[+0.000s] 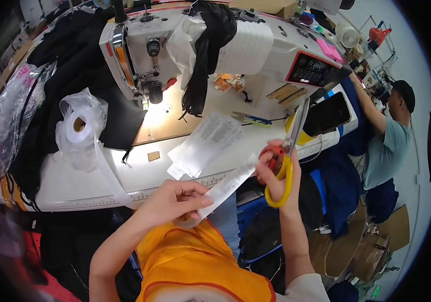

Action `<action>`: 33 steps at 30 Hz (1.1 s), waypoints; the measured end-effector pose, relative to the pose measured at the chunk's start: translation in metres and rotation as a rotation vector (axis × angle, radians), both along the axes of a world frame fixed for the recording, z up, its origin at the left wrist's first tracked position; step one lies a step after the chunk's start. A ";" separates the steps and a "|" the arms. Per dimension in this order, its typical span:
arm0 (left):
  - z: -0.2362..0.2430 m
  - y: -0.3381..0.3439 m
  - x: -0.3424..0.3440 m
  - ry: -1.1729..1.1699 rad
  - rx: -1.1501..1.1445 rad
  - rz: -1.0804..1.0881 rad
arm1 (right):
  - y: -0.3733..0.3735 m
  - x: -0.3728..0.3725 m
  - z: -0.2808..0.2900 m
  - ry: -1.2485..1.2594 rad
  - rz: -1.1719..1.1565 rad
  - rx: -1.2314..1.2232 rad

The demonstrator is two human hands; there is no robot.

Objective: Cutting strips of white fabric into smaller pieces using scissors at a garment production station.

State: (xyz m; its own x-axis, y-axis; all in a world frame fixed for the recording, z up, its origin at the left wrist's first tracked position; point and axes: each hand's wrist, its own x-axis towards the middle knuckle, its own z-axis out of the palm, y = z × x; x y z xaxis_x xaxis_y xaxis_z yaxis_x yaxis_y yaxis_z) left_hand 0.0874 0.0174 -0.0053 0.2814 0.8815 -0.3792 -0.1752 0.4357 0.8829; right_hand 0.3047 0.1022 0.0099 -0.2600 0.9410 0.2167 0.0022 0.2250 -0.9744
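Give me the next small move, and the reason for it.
Probably turn the scissors toward the printed white label strip: the left hand pinches it, while in the right hand the blades point away from it.

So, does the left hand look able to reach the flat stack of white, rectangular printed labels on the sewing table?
Probably yes: the white, rectangular printed labels lie just beyond the left hand, with nothing seen between, though it may first need to release the long white strip it holds.
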 end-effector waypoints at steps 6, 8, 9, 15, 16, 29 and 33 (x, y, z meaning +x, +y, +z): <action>-0.008 0.002 -0.014 0.075 0.000 0.023 | 0.043 -0.008 -0.015 -0.034 -0.031 0.088; -0.012 0.002 -0.018 0.115 0.005 0.041 | 0.051 -0.012 -0.020 -0.076 -0.064 0.110; -0.012 0.003 -0.020 0.154 0.017 0.049 | 0.055 -0.012 -0.022 -0.125 -0.068 0.149; -0.013 0.008 -0.022 0.165 -0.059 0.086 | 0.070 -0.016 -0.030 -0.152 -0.097 0.175; -0.012 0.009 -0.022 0.164 -0.062 0.083 | 0.073 -0.015 -0.032 -0.154 -0.099 0.172; -0.012 0.020 -0.023 0.167 -0.106 0.143 | 0.011 0.032 -0.004 -0.558 0.148 0.094; -0.008 0.024 -0.024 0.082 -0.132 0.132 | -0.024 0.047 -0.023 -0.543 0.622 -0.316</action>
